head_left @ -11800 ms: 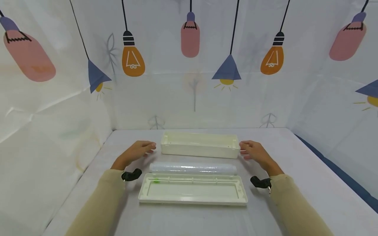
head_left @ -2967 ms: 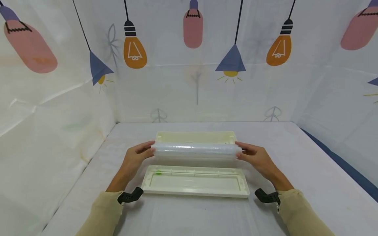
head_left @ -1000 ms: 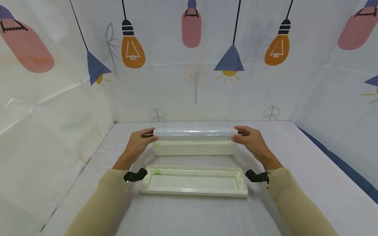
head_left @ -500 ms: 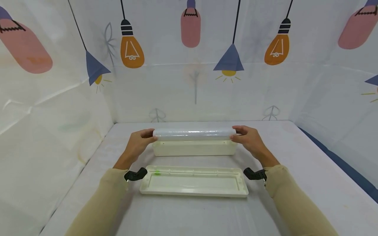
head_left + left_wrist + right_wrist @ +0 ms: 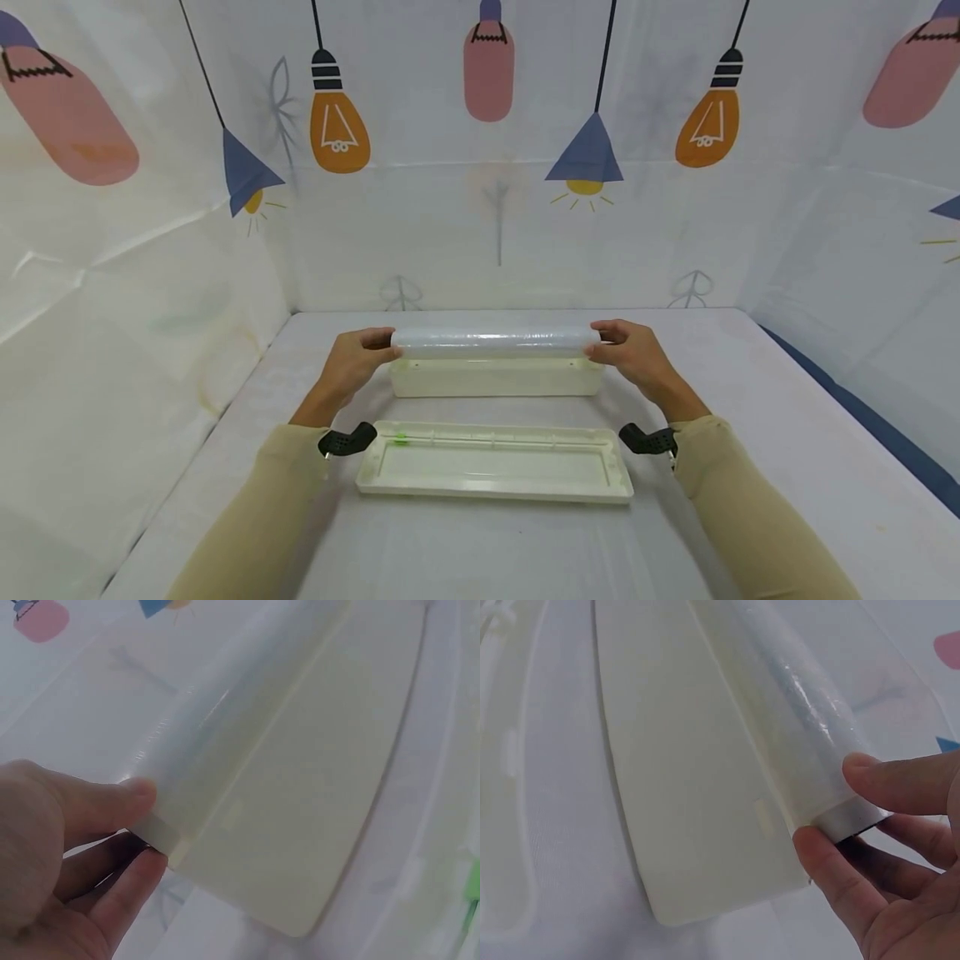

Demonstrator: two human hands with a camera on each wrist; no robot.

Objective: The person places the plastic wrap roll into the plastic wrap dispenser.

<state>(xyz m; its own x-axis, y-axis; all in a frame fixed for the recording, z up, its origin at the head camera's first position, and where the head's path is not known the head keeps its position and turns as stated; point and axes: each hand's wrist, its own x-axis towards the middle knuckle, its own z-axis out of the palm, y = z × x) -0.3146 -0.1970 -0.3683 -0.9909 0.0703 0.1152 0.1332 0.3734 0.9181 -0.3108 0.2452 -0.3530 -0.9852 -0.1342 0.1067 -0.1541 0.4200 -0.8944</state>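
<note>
A roll of clear plastic wrap (image 5: 495, 338) lies level along the top of a cream plastic box (image 5: 495, 379), hiding the box's opening in the head view. My left hand (image 5: 352, 362) grips the roll's left end, thumb on the near side. At the other end my right hand (image 5: 636, 358) holds the roll the same way. The left wrist view shows the thumb and fingers of the left hand (image 5: 82, 847) pinching the roll's end right at the box rim. In the right wrist view, the core end of the roll (image 5: 847, 817) sits between thumb and fingers.
A cream lid (image 5: 495, 471) lies inner side up in front of the box, with a small green piece (image 5: 401, 437) on its rail. Both stand on a white-covered table (image 5: 480, 550). A printed curtain (image 5: 420, 242) closes off the back and sides.
Compared with the first frame, both hands have lifted the roll from between lid and box. It moved back and up over the box; during the last second it stays nearly still.
</note>
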